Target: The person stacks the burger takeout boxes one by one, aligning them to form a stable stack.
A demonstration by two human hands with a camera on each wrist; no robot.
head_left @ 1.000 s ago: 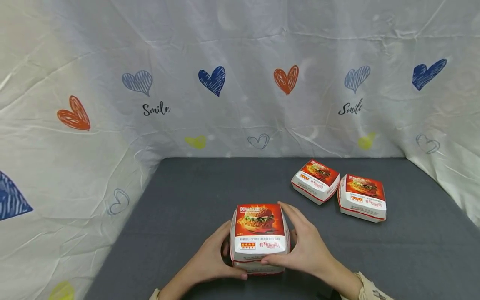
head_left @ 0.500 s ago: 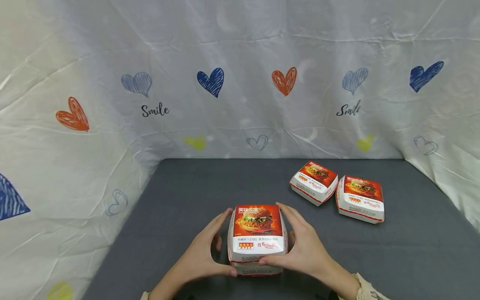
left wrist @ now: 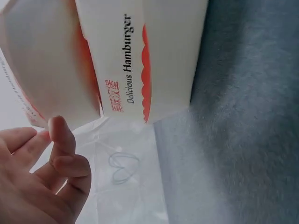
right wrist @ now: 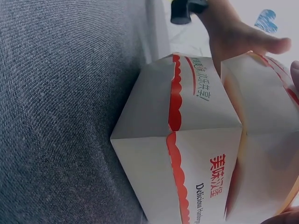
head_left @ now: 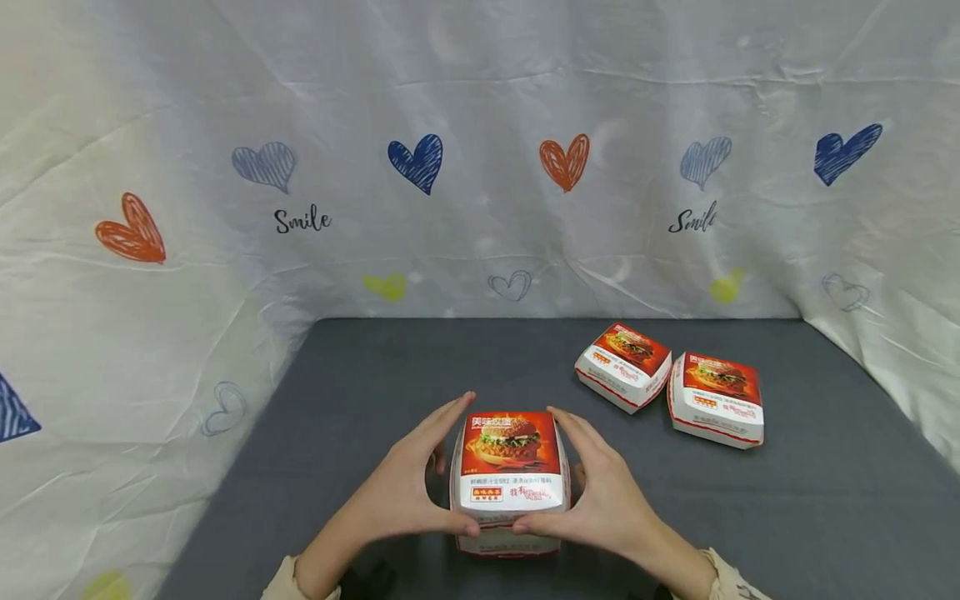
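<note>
Two red-and-white hamburger boxes stand stacked at the front middle of the table. The upper box (head_left: pixel 513 450) shows a burger picture on its lid; below its front edge a strip of the lower box (head_left: pixel 510 544) shows. In the left wrist view the lower box (left wrist: pixel 163 51) rests on the dark cloth, its side printed "Delicious Hamburger". My right hand (head_left: pixel 611 500) grips the upper box, thumb on its front corner and fingers along its right side. Around its left side my left hand (head_left: pixel 405 492) is spread, fingertips near the wall and thumb tip overlapping the front edge.
Two more hamburger boxes, one turned askew (head_left: pixel 624 367) and one straighter (head_left: pixel 716 400), sit side by side at the back right. A white curtain (head_left: pixel 480 208) with hearts hangs behind and left of the dark grey table (head_left: pixel 390 367).
My left hand has loosened from low on the stack, swung out to the left, then risen beside the upper box. My right hand has kept its grip; the view has shifted slightly.
</note>
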